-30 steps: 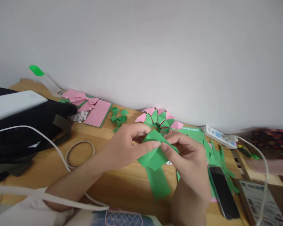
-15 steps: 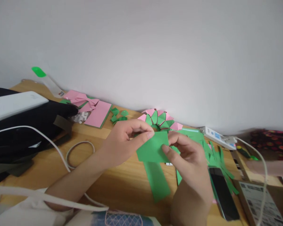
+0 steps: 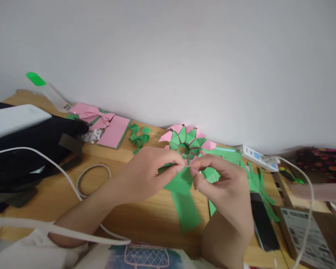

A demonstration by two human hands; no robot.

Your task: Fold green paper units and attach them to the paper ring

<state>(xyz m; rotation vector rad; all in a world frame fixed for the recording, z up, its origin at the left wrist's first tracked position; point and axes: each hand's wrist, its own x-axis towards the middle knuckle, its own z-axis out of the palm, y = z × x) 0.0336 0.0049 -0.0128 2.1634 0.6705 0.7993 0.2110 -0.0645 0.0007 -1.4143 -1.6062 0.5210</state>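
Note:
My left hand [image 3: 149,172] and my right hand [image 3: 222,186] are close together, each pinching the upper edge of a small sheet of green paper [image 3: 177,184]. The fingertips nearly meet, and they hide much of that edge; whether it is creased I cannot tell. Flat on the table below the sheet lies a green paper strip [image 3: 186,212]. Just behind my hands is a ring of folded pink and green paper pieces [image 3: 190,136], its lower part partly covered by my fingers.
Small folded green pieces [image 3: 140,137] and pink sheets [image 3: 116,130] lie at left, near a black bag [image 3: 58,136]. A white cable [image 3: 93,166] loops across the table. At right are cut green strips [image 3: 264,196], a phone [image 3: 264,224], a power strip [image 3: 259,160] and another person's arm [image 3: 316,190].
My hands have drawn together along the paper's upper edge, and the sheet now tilts, so less of its face shows. The view has shifted slightly; more of the paper ring is visible.

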